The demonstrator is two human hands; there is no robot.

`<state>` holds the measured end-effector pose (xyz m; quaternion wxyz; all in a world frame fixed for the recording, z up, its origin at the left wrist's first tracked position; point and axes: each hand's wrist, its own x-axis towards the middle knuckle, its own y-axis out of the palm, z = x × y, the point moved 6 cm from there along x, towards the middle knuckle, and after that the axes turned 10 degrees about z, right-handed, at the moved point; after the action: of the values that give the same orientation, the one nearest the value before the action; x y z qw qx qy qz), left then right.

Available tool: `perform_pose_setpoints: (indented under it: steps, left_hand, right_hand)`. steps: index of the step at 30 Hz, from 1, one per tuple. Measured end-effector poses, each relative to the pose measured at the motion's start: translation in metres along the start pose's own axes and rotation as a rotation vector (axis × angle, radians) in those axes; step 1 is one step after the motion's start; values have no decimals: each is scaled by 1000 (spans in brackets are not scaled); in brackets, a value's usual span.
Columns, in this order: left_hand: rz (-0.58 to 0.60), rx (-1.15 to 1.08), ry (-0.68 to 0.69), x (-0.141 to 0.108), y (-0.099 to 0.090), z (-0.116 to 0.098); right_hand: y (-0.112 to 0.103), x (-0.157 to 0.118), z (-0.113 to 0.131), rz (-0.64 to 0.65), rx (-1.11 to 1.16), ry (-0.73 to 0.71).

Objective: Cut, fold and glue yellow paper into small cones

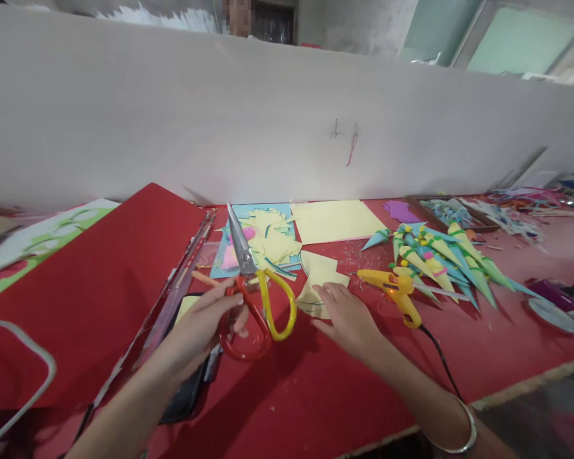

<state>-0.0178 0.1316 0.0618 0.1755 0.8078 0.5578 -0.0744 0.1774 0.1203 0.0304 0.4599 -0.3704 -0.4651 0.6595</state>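
Note:
My left hand (215, 315) grips a pair of scissors (243, 248) by the red handle loop. The yellow loop hangs free to the right, and the closed-looking blades point up and away. My right hand (347, 319) rests with fingertips on pale yellow paper pieces (323, 277), its thumb held apart from the fingers. Some of these pieces carry drawn curved lines. Behind the scissors, yellow paper scraps (272, 239) are heaped on a blue sheet (220, 255), with pink bits at their left.
Right of my right hand lies a yellow glue gun (395, 287) with its cord. Beyond it are several blue and yellow paper cones (430, 255). A yellow sheet (337, 220) lies near the wall. A large red board (105, 280) and dark phone-like object (186, 392) are left.

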Motion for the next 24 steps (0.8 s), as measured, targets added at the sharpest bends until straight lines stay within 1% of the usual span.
perform_pose_setpoints:
  steps: [2,4,6,8,10,12,17,20,24]
  left_hand:
    - [4,-28,41,11,1,-17]
    - [-36,-152,74,25,1,-31]
    - [-43,-197,77,43,4,-40]
    - [-52,-234,90,65,7,-45]
    - [-50,-260,94,87,10,-45]
    - [-29,-263,66,110,15,-39]
    - [10,-197,21,161,32,-26]
    - [16,-124,22,184,40,-23]
    - [14,7,29,205,42,-25]
  right_hand:
    - [9,2,-1,0,-34,-32]
    - [14,5,1,15,-30,-66]
    - [16,7,2,37,-31,-71]
    - [14,8,2,56,-52,-47]
    - [14,7,2,69,-76,-26]
    - [14,5,2,57,-89,-26]
    - [18,0,8,-23,-79,-102]
    - [19,3,13,-6,-92,-116]
    - [19,5,16,34,-112,-101]
